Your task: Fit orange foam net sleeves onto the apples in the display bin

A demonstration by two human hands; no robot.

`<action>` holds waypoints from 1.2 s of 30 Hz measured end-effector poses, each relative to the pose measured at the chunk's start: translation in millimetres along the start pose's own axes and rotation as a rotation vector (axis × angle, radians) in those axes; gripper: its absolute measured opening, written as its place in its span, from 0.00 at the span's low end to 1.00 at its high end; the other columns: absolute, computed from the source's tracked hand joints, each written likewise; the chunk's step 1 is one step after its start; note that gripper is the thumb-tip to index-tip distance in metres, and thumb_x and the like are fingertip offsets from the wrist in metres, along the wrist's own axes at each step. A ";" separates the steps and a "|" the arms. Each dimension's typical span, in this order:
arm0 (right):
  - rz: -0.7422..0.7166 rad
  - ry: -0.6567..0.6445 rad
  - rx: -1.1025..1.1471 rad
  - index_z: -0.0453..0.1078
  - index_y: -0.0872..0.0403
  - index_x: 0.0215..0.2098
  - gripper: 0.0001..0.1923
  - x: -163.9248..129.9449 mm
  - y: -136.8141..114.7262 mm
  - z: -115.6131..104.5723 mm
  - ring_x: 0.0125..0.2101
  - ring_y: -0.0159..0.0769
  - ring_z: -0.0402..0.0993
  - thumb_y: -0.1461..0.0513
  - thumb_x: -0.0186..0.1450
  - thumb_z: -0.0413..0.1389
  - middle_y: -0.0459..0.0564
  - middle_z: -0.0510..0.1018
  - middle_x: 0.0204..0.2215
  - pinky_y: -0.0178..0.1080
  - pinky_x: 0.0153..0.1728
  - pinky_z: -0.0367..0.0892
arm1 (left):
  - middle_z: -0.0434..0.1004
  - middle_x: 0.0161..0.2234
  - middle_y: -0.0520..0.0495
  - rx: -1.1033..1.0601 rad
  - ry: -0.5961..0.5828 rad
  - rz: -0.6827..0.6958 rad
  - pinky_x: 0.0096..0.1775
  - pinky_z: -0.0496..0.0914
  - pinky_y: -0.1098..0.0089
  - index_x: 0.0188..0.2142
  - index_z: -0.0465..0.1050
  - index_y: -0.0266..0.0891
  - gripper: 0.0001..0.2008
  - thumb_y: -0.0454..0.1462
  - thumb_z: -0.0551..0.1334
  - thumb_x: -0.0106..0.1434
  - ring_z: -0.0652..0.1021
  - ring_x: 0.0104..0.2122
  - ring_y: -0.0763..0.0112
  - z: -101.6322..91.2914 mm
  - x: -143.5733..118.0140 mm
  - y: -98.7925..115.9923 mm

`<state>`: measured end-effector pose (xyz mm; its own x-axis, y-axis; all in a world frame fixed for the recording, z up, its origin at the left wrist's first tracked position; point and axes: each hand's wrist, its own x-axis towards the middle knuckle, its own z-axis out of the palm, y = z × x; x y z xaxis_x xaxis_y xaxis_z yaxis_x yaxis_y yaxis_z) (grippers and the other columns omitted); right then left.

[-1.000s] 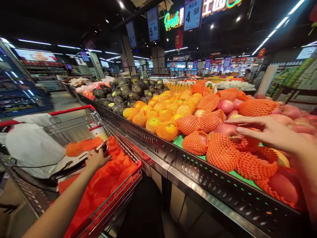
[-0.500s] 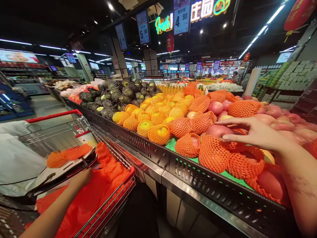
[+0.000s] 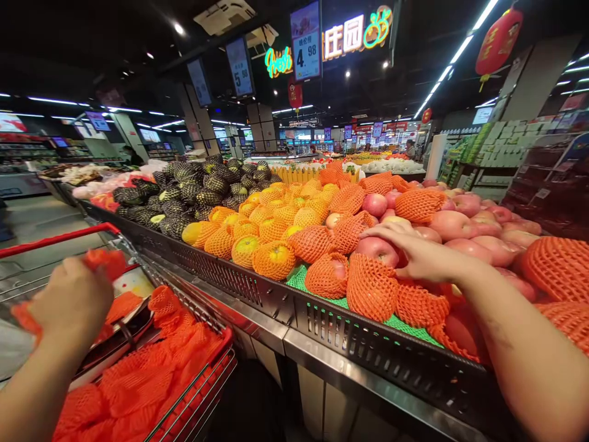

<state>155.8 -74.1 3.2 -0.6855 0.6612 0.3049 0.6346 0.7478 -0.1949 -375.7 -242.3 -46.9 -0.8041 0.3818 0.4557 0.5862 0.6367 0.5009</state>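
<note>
Right up close on the left, the left hand [image 3: 69,302] is raised over the shopping cart [image 3: 193,393], fingers curled tight around a crumpled orange foam net [image 3: 105,261], with more orange mesh poking out on the hand's left side. Under it, the cart is stuffed with a heap of loose orange nets [image 3: 151,362], and the red cart handle [image 3: 55,237] runs across just behind the knuckles. Over on the right, the forearm stretches across the black slotted edge of the display bin [image 3: 368,344] and the right hand [image 3: 414,252] lies palm down on a bare pink-red apple [image 3: 378,248], fingers spread over its top and right side; whether it is truly gripping or only resting there, I cannot tell. That apple sits near the front of the bin, just behind two netted apples [image 3: 354,279] at the front edge, on green matting [image 3: 301,279]. To its left, a block of netted oranges [image 3: 257,236] crowds the middle of the display. Farther right and back, unwrapped apples [image 3: 473,230] pile up. Beyond the oranges, far left, dark fruit in black nets [image 3: 184,190] is stacked high. Overhead, far back, price signs [image 3: 306,40] glow beside neon lettering.
</note>
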 end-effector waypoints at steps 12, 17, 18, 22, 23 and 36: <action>0.126 0.338 0.245 0.69 0.50 0.56 0.40 1.5 11.2 -7.9 0.52 0.52 0.74 0.58 0.46 0.72 0.51 0.76 0.52 0.50 0.55 0.70 | 0.71 0.41 0.39 -1.423 0.617 0.828 0.39 0.70 0.63 0.47 0.59 0.40 0.16 0.50 0.50 0.74 0.75 0.36 0.66 36.6 -99.4 358.9; 0.401 0.781 0.341 0.68 0.52 0.53 0.46 4.5 20.1 -12.2 0.47 0.53 0.74 0.47 0.39 0.74 0.55 0.75 0.51 0.54 0.51 0.71 | 0.72 0.45 0.38 -1.323 -0.032 0.694 0.52 0.69 0.55 0.44 0.57 0.42 0.05 0.41 0.48 0.75 0.75 0.45 0.60 75.2 -164.0 419.0; 0.462 0.845 0.347 0.68 0.52 0.51 0.47 5.1 21.6 -12.6 0.46 0.52 0.75 0.46 0.37 0.74 0.55 0.76 0.50 0.54 0.49 0.71 | 0.74 0.44 0.38 -1.181 -0.188 0.748 0.52 0.69 0.53 0.44 0.59 0.42 0.04 0.40 0.52 0.74 0.75 0.46 0.57 81.7 -166.0 416.8; 0.641 0.905 0.394 0.69 0.54 0.46 0.47 6.8 26.0 -10.3 0.43 0.52 0.74 0.44 0.33 0.75 0.56 0.76 0.45 0.54 0.46 0.71 | 0.77 0.46 0.40 -0.947 -0.249 0.870 0.52 0.68 0.52 0.41 0.68 0.40 0.06 0.40 0.61 0.69 0.75 0.48 0.55 92.3 -149.8 392.7; 0.673 0.863 0.425 0.70 0.55 0.47 0.48 6.9 26.4 -9.2 0.42 0.52 0.74 0.43 0.33 0.75 0.56 0.76 0.44 0.54 0.45 0.72 | 0.77 0.44 0.40 -0.970 -0.233 0.869 0.51 0.69 0.54 0.39 0.70 0.39 0.06 0.39 0.62 0.68 0.76 0.45 0.57 91.5 -144.4 388.5; 0.339 0.175 0.325 0.73 0.55 0.51 0.42 1.9 -2.5 -8.0 0.49 0.54 0.73 0.42 0.46 0.72 0.56 0.76 0.47 0.56 0.54 0.70 | 0.74 0.40 0.44 -1.327 0.085 0.769 0.49 0.67 0.59 0.37 0.66 0.41 0.04 0.34 0.61 0.67 0.74 0.43 0.62 74.5 -141.2 382.3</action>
<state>155.8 -75.2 11.7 -0.3723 0.8710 0.3204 0.6484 0.4911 -0.5817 -45.4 -3.0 25.4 -0.2944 0.2613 0.9193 0.5443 -0.7448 0.3860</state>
